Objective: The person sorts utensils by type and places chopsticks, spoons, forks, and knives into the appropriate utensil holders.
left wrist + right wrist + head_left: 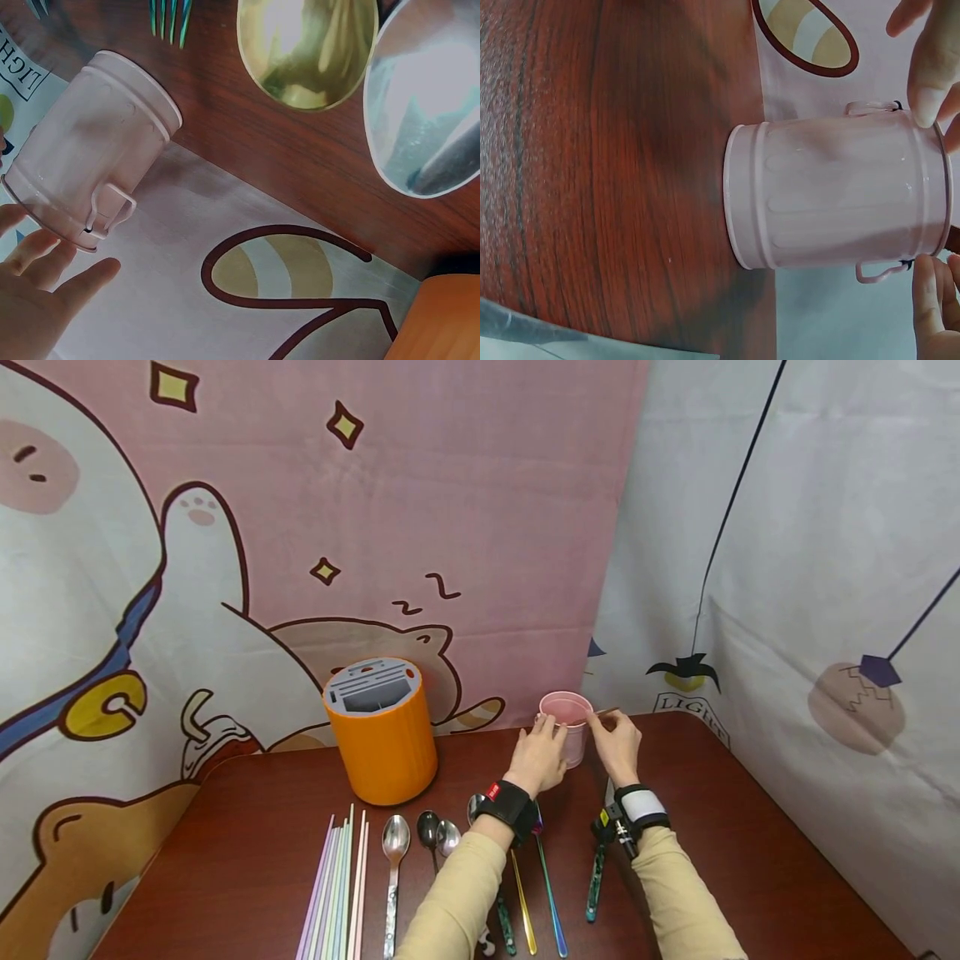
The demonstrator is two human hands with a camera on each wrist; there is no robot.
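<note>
A small pink metal bucket [576,747] with side handles stands upright near the table's far edge. My left hand [542,753] is at the left of its rim, and the right wrist view shows fingertips [928,105] on both sides of that rim. On the other side my right hand [618,750] pinches at the rim by a side handle [881,274]. A brown piece [954,240] sticks out just past the rim. Part of the right fingers lies outside the right wrist view.
Left of the bucket stands an orange utensil holder [386,752] with a grey slotted top. Along the front lie pastel chopsticks [337,885], a silver spoon [395,839], a dark spoon [428,827], and long gold [522,902] and rainbow-coloured [550,885] handles. A patterned cloth hangs behind.
</note>
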